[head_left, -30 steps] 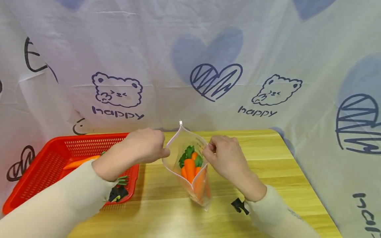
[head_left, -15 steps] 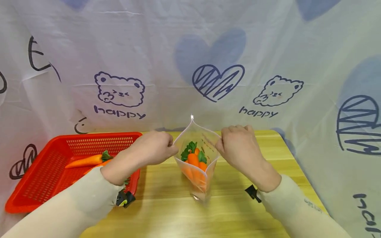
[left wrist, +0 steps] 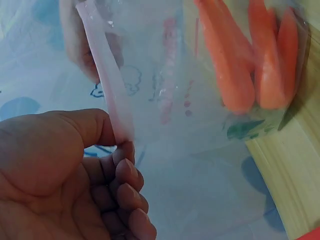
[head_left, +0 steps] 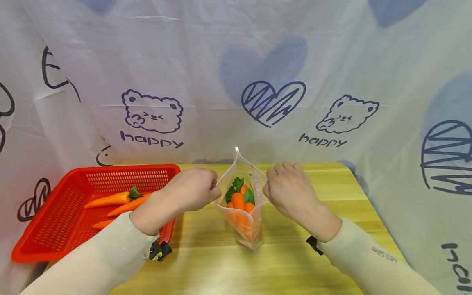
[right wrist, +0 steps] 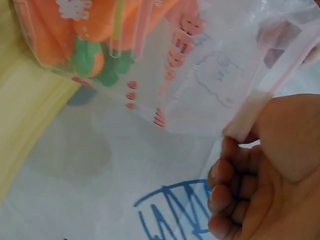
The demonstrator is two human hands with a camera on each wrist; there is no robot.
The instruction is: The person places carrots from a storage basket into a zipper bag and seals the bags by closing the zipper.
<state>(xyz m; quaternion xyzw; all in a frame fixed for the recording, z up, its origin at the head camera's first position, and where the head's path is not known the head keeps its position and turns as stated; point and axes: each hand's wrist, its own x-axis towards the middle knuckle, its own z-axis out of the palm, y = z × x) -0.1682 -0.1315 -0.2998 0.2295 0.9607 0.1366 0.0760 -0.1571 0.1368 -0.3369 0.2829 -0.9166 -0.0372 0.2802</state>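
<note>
A clear zip bag [head_left: 249,239] with a pale pink edge hangs between my hands over the table, its mouth spread wide. Several orange carrots [head_left: 238,200] with green tops are inside. My left hand [head_left: 193,188] pinches the left side of the bag's rim; in the left wrist view the thumb and index finger [left wrist: 123,150] grip the pink zip strip [left wrist: 107,75]. On the opposite side, my right hand [head_left: 289,190] pinches the rim between thumb and curled fingers, as the right wrist view confirms. A white slider [head_left: 237,148] sits at the bag's far corner.
At the left stands a red perforated basket [head_left: 125,168] holding several more carrots [head_left: 110,200], partly hidden by my left sleeve [head_left: 107,250]. A light wooden table [head_left: 332,180] lies underneath. Patterned white cloth [head_left: 206,82] hangs behind and at both sides.
Both hands have shifted right with the bag, which rose and then dipped slightly. Its mouth is spread wider than a second ago. More carrots in the basket show past my left arm.
</note>
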